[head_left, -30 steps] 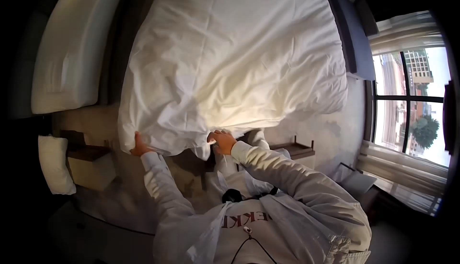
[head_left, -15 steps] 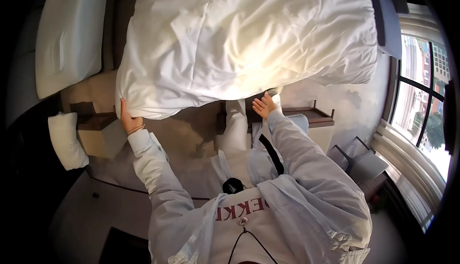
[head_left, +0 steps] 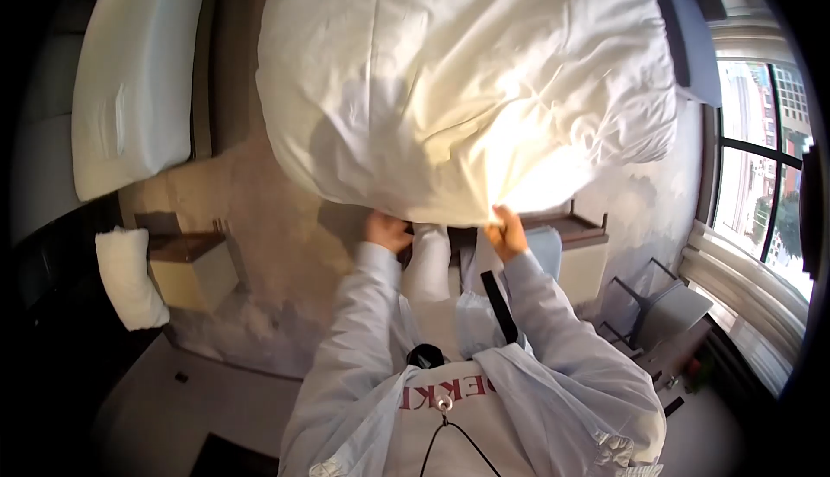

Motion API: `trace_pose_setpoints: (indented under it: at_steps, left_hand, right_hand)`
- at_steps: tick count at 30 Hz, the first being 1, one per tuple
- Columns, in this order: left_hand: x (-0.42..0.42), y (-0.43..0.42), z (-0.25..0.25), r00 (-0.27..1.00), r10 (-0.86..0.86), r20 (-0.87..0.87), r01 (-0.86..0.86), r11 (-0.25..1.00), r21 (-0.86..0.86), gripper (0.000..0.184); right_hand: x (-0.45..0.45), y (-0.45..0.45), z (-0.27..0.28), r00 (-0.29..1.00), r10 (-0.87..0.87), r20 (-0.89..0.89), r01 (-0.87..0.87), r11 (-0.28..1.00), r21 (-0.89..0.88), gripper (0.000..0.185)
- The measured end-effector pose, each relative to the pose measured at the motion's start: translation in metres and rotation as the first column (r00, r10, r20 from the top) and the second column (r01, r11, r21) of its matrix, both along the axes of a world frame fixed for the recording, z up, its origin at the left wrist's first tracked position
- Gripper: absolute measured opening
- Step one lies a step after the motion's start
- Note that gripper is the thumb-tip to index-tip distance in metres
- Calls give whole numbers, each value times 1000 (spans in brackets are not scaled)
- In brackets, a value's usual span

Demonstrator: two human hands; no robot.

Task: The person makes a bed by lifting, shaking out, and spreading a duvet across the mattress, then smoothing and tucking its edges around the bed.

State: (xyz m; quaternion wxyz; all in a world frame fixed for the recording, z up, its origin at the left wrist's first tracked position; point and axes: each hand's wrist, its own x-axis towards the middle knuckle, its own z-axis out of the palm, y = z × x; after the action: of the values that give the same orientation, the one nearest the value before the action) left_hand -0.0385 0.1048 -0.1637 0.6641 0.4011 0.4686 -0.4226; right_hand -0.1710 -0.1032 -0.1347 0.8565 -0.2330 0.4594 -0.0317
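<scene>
A puffy white duvet (head_left: 450, 70) spreads across the top middle, its near edge hanging just in front of my legs. My right hand (head_left: 508, 233) pinches that edge, and creases fan up from its fingertips. To the left of it, my left hand (head_left: 387, 230) is closed at the same edge, with fingers curled and slightly blurred. The duvet partly hides where its fingertips meet the cloth. The two hands are a short way apart, one on each side of my leg.
At left stands another white-covered bed (head_left: 138, 88). A rolled white pillow (head_left: 131, 278) leans beside a small cabinet (head_left: 192, 274). Behind my right arm are a wooden-framed bench (head_left: 588, 248) and a grey chair (head_left: 670, 314), near the window (head_left: 761, 174).
My left hand has moved right from the duvet's left corner towards the middle, and that corner has drawn inward. My right hand, open before, has closed on the near edge.
</scene>
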Motion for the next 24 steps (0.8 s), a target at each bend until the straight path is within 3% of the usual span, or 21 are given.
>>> trace_pose_setpoints:
  at_steps: [1, 2, 3, 4, 5, 6, 7, 8, 9, 10, 12, 14, 15, 16, 18, 19, 20, 21, 22, 23, 24]
  left_hand:
    - [-18, -36, 16, 950, -204, 234, 238, 963, -126, 32]
    - [-28, -67, 39, 639, -434, 635, 523, 850, 55, 36]
    - [-34, -89, 61, -79, -637, 767, 426, 674, 603, 40]
    - [-35, -105, 70, -388, -720, 575, 93, 590, 802, 45]
    - [-40, -108, 52, -418, -800, 429, -74, 501, 862, 49]
    - [-36, -113, 39, -349, -811, 470, -170, 548, 819, 48]
    - [-32, -112, 27, -364, -796, 484, -181, 570, 801, 48]
    - [-26, -103, 15, 185, -397, 899, 65, 918, 392, 49]
    - [-21, -92, 5, 710, 149, 688, -23, 982, -189, 49]
    - [-23, -82, -1, 886, 463, 0, -383, 732, -564, 49]
    - [-40, -54, -10, 920, 370, 131, -284, 858, -427, 51]
    - [-65, -40, -31, 969, 241, 57, -212, 927, -310, 53]
    - [-85, -25, -65, 976, 168, 140, -120, 947, -298, 47]
    - [-97, -17, -89, 971, 94, 218, -31, 960, -278, 41]
    - [-93, -24, 10, 890, -45, 454, 89, 993, -78, 40]
    - [-83, -19, 23, 944, 146, 295, -48, 948, -314, 41]
    - [-71, -17, 41, 952, 293, 91, -208, 835, -509, 42]
    - [-60, -17, 76, 935, 328, 134, -222, 838, -499, 44]
    - [-48, -13, 98, 932, 328, 155, -183, 794, -579, 46]
    - [-37, -8, 118, 929, 326, 176, -154, 772, -617, 47]
    - [-28, -4, 135, 880, 380, 284, -156, 798, -582, 48]
  right_hand:
    - [10, 8, 41, 999, -50, 15, 51, 998, -43, 24]
    - [10, 7, 68, 988, -74, 132, 75, 997, 2, 33]
    - [12, 4, 93, 983, -83, 162, 78, 996, 37, 32]
    - [10, -3, 105, 984, 14, 179, -11, 1000, -22, 28]
    - [9, -7, 111, 992, 40, 120, -34, 998, -47, 26]
    - [4, -8, 114, 997, 61, 51, -58, 996, -64, 24]
    - [-9, -12, 97, 997, 82, 9, -81, 993, -85, 19]
    - [-15, -18, 82, 994, 106, -33, -109, 989, -101, 14]
    - [7, -3, 117, 998, -52, -28, 48, 994, -101, 5]
    - [4, 1, 88, 990, -136, -41, 135, 991, -23, 18]
    - [-5, 13, 44, 940, -341, -24, 338, 917, 212, 26]
    - [-25, 21, -1, 941, -333, -66, 338, 903, 264, 28]
    - [-36, 21, -24, 941, -317, -119, 339, 894, 293, 31]
    - [-51, 17, -48, 982, -186, -25, 184, 925, 333, 22]
    - [-22, 24, 12, 937, -170, -306, 250, 937, 245, 18]
    - [-15, 24, 27, 938, -167, -303, 247, 936, 249, 18]
    - [-10, 23, 37, 895, -172, -411, 326, 882, 341, 25]
    - [-7, 23, 42, 840, -160, -518, 412, 809, 418, 37]
    - [-10, 17, 27, 894, -296, -337, 440, 726, 529, 57]
    - [-7, 9, 30, 923, -384, 17, 317, 786, 531, 67]
    - [0, -9, 30, 867, -460, 193, 350, 836, 421, 67]
